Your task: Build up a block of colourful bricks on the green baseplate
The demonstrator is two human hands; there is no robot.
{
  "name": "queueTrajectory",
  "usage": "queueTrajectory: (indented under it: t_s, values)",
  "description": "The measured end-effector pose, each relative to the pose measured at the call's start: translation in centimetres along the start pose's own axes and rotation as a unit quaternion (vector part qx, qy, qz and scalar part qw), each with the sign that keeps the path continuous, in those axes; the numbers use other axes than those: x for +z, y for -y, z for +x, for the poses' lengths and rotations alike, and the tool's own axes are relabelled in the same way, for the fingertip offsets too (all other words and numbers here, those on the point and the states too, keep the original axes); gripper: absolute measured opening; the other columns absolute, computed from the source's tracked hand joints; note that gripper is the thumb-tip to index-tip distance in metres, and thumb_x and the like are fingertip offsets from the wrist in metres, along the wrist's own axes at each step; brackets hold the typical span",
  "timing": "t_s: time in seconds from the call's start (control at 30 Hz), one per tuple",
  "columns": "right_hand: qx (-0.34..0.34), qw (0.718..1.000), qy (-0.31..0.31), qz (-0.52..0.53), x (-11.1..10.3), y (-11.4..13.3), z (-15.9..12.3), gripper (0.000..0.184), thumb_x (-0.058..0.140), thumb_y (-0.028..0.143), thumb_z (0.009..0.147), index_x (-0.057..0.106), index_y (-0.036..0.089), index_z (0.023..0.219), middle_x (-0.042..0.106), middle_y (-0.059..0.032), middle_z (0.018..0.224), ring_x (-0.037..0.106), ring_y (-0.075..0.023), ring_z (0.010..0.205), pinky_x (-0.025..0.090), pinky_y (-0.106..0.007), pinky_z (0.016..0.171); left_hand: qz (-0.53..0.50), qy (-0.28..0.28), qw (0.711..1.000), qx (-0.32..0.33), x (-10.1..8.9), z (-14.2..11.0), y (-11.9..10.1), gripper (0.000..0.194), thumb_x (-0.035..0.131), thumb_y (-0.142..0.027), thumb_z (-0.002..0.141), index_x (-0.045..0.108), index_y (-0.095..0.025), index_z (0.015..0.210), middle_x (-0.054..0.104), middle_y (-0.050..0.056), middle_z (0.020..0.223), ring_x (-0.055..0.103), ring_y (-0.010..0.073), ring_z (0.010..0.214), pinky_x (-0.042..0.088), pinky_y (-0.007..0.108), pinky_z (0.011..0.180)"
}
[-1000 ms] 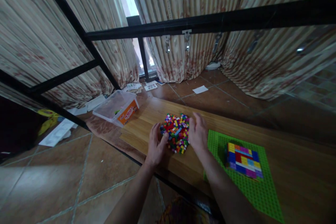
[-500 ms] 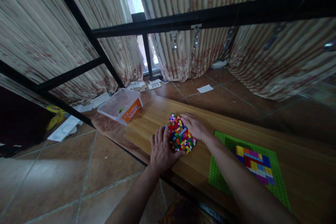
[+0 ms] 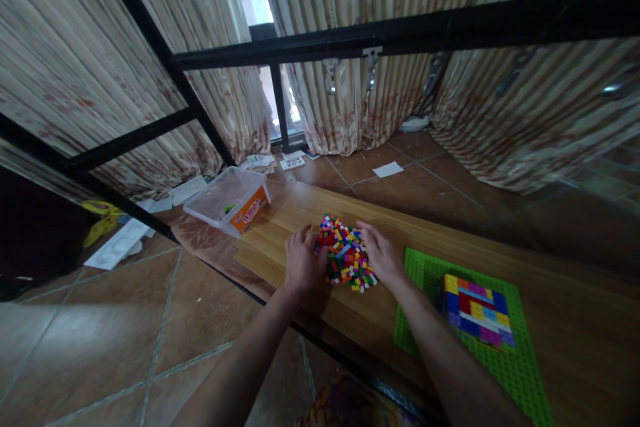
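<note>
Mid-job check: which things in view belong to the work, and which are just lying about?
Belong:
loose brick pile, between left hand and right hand
green baseplate, bearing a brick build
clear plastic tub, probably

Apparently lying about:
paper sheet
printed card
yellow item, unclear what

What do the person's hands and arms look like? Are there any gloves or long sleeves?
The left hand and right hand wear no gloves. No sleeve shows on the left forearm or right forearm, and I see no watch or bracelet.
</note>
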State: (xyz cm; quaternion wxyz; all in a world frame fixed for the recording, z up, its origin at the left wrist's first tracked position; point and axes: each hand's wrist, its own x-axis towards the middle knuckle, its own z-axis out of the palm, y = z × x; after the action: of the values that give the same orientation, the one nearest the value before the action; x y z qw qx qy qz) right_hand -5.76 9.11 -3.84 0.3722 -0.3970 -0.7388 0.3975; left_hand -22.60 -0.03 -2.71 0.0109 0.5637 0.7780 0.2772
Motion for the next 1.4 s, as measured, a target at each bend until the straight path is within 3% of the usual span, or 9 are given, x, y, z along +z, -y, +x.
queueTrajectory:
  t_s: [0.23,0.43,0.53,0.67,0.77,0.9,1.1,1.27,1.4]
  values:
    - [-0.012,0.997,-0.077,0.016,-0.5,1.0,-3.3,0.038,0.035,0.043,0.097,0.063,0.022,0.111,0.065,-0.0072,0.114,0.058,-0.0203,0.111,0.043,-0.038,0.100,0.057,0.028,0.998,-0.003,0.2,1.8,-0.6,0.015,0.055,-0.023,0.082,0.067,-0.021,0.089,0.061,0.009,0.123,0.054,0.0285,0.113,0.040,0.047,0.096]
    - [0.000,0.993,-0.117,0.007,-1.1,3.6,-8.2,0.029,0.043,0.034,0.096,0.062,0.023,0.114,0.064,-0.0072,0.114,0.060,-0.0198,0.107,0.048,-0.036,0.095,-0.057,0.007,0.998,0.020,-2.4,-1.0,-1.9,0.015,0.051,-0.023,0.085,0.063,-0.017,0.092,0.063,0.012,0.116,0.057,0.0254,0.107,0.044,0.040,0.094]
    - [-0.042,0.994,-0.099,-0.016,-1.7,4.8,-11.0,0.030,0.047,0.027,0.094,0.058,0.023,0.122,0.061,-0.0075,0.121,0.056,-0.0195,0.114,0.046,-0.035,0.099,-0.182,0.107,0.977,0.014,-3.7,-5.0,-4.5,0.018,0.047,-0.029,0.089,0.062,-0.020,0.096,0.068,0.006,0.093,0.063,0.0190,0.085,0.049,0.031,0.079]
    - [-0.068,0.994,-0.058,-0.061,-3.1,5.2,-14.4,0.028,0.046,0.021,0.094,0.061,0.024,0.118,0.065,-0.0066,0.115,0.059,-0.0186,0.110,0.048,-0.034,0.095,-0.327,0.243,0.913,0.013,-4.0,-9.8,-8.2,0.025,0.043,-0.032,0.092,0.064,-0.022,0.101,0.069,0.003,0.096,0.063,0.0161,0.087,0.048,0.025,0.078]
    - [-0.035,0.996,-0.038,-0.074,-4.5,5.2,-16.4,0.023,0.046,0.023,0.095,0.065,0.024,0.107,0.068,-0.0048,0.103,0.063,-0.0173,0.096,0.052,-0.031,0.085,-0.378,0.265,0.887,-0.015,-3.5,-11.1,-9.5,0.026,0.045,-0.035,0.092,0.065,-0.021,0.097,0.068,0.002,0.089,0.062,0.0152,0.082,0.047,0.023,0.076]
    - [0.000,0.997,-0.035,-0.074,-6.4,5.2,-18.4,0.021,0.047,0.028,0.095,0.066,0.027,0.104,0.069,-0.0028,0.097,0.065,-0.0173,0.089,0.053,-0.030,0.077,-0.391,0.264,0.881,-0.032,-2.1,-11.0,-10.0,0.027,0.051,-0.040,0.088,0.064,-0.018,0.078,0.061,-0.002,0.070,0.054,0.0122,0.068,0.042,0.020,0.063]
    - [0.021,0.988,-0.095,-0.118,-10.6,4.4,-17.1,0.022,0.047,0.035,0.094,0.067,0.029,0.099,0.069,-0.0034,0.096,0.064,-0.0203,0.090,0.051,-0.033,0.080,-0.461,0.290,0.839,-0.004,0.9,-8.6,-12.8,0.028,0.050,-0.041,0.088,0.067,-0.019,0.089,0.066,0.001,0.077,0.058,0.0131,0.070,0.046,0.022,0.063]
    - [0.027,0.977,-0.132,-0.167,-15.2,1.9,-12.3,0.024,0.046,0.036,0.092,0.067,0.025,0.095,0.068,-0.0046,0.096,0.062,-0.0207,0.092,0.048,-0.035,0.084,-0.421,0.206,0.882,0.048,3.8,-3.7,-15.4,0.024,0.049,-0.027,0.087,0.069,-0.018,0.098,0.071,0.004,0.095,0.064,0.0160,0.085,0.050,0.026,0.080]
    - [0.036,0.972,-0.123,-0.198,-16.4,-0.3,-9.5,0.024,0.047,0.036,0.089,0.067,0.024,0.088,0.067,-0.0042,0.092,0.061,-0.0209,0.091,0.045,-0.036,0.086,-0.377,0.193,0.904,0.063,6.2,-1.0,-16.2,0.025,0.047,-0.023,0.086,0.071,-0.018,0.093,0.072,0.005,0.093,0.065,0.0178,0.088,0.049,0.029,0.084]
